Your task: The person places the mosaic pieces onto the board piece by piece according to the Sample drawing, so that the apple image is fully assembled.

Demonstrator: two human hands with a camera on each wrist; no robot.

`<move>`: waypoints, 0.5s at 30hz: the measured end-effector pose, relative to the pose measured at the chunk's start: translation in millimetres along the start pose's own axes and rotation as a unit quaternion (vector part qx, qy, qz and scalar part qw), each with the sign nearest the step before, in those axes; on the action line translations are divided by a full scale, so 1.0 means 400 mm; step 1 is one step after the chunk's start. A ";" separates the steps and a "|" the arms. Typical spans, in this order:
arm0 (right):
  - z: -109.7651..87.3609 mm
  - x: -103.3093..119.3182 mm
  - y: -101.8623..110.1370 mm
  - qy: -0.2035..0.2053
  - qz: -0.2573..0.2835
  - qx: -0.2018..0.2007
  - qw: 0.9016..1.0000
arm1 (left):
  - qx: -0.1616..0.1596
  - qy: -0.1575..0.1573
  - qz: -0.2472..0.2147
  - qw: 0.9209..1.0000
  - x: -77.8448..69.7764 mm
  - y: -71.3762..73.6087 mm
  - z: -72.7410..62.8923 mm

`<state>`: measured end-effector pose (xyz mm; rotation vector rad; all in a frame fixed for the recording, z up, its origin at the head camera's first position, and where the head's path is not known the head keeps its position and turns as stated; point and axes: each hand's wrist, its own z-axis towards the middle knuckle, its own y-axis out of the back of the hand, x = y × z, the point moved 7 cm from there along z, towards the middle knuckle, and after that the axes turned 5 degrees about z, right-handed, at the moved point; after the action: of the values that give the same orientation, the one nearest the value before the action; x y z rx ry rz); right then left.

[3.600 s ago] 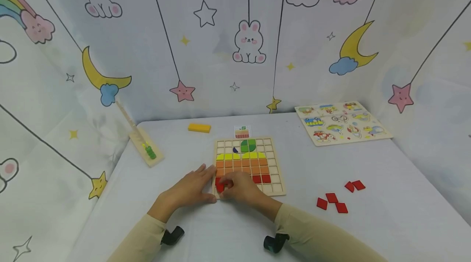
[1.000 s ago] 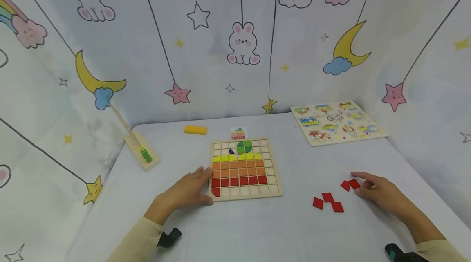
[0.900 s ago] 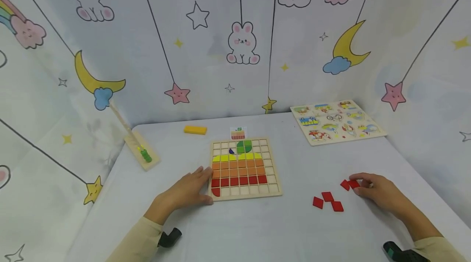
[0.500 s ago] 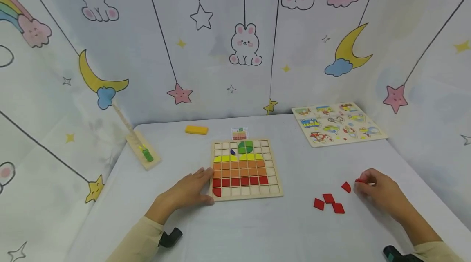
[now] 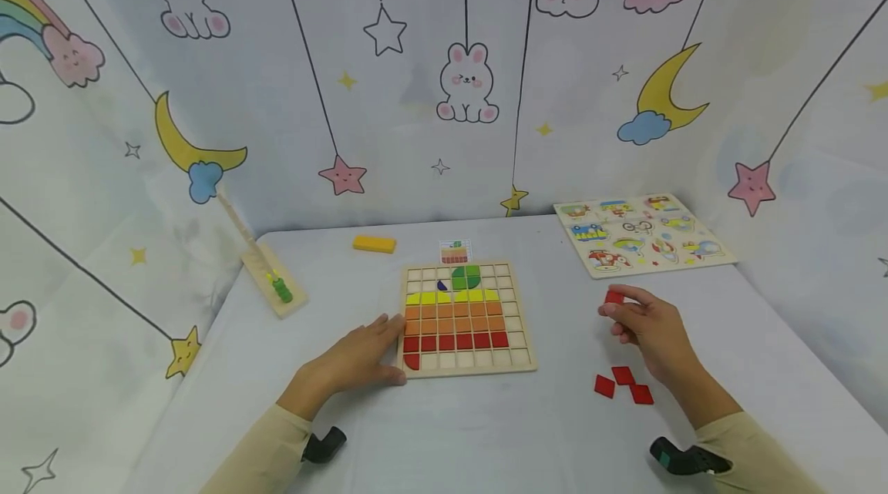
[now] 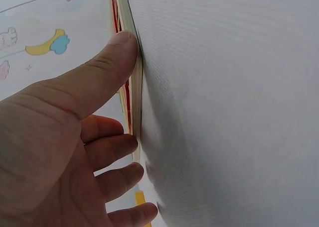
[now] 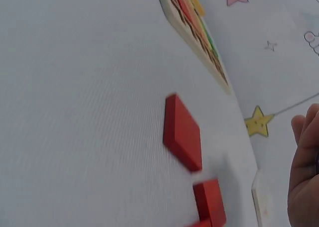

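A wooden grid board (image 5: pixel 523 355) filled with rows of yellow, orange and red tiles lies on the table. My left hand (image 5: pixel 354 359) rests against its left edge, fingers extended; in the left wrist view the thumb (image 6: pixel 107 70) touches the board's side. To the right, my right hand (image 5: pixel 655 328) is raised above the table and pinches a red square tile (image 5: pixel 614 297) between thumb and fingers. Below it lie three loose red tiles (image 5: pixel 604 386), also partly seen as a red tile (image 7: pixel 184 132) in the right wrist view. The table under my right hand is hidden.
Behind the board stands a small picture card (image 5: pixel 455 251). A yellow block (image 5: pixel 375 244) is to its left. A wooden stand with a green caterpillar (image 5: pixel 280 290) sits at far left. A picture puzzle board (image 5: pixel 645 236) lies at back right.
My right hand left the board, went to the red pieces at right, picked up a red square tile and carried it up and left. The left hand stayed at the board's edge.
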<state>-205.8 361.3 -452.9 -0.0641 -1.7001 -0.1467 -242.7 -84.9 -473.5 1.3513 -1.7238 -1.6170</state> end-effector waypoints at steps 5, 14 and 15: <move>0.021 0.006 -0.108 -0.006 -0.023 0.041 0.999 | -0.002 -0.001 0.003 1.000 -0.002 0.000 0.001; 0.040 -0.001 -0.281 -0.020 -0.002 0.073 0.997 | -0.002 -0.002 0.001 1.000 -0.002 -0.004 0.004; 0.040 -0.004 -0.302 -0.023 0.004 0.078 0.997 | -0.003 -0.001 0.001 1.000 -0.001 -0.004 0.004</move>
<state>-236.5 244.0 -463.7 0.0427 -1.7520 -0.0063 -243.1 -83.5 -475.2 1.3445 -1.7209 -1.6206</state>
